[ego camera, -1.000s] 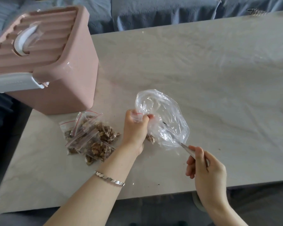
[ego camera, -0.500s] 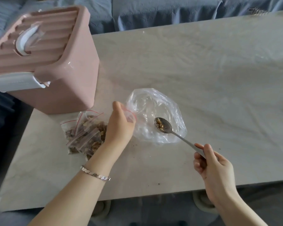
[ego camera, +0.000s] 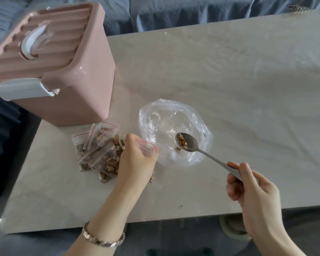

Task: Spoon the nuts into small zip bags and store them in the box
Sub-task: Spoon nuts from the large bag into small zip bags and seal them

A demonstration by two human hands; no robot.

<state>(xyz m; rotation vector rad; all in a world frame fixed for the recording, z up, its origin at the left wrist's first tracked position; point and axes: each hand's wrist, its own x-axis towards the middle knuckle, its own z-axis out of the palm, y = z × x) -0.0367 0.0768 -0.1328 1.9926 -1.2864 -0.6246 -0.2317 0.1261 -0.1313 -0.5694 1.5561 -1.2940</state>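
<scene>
Nuts (ego camera: 182, 142) now out of big bag (ego camera: 175, 132), riding spoon (ego camera: 187, 144) above it. Right hand (ego camera: 248, 183) grip closed on handle. Left hand (ego camera: 135, 161) shifted left, pinching small zip bag (ego camera: 148, 147). Box (ego camera: 63, 71) unmoved on bench (ego camera: 229, 89).

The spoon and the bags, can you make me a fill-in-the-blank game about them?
1. The spoon is held in the ____ hand.
2. The spoon's bowl carries bits of ____.
3. The pink box has its lid ____.
4. The left hand holds a small zip bag with a ____ stripe at its top.

Missing words: right; nuts; shut; red
</scene>
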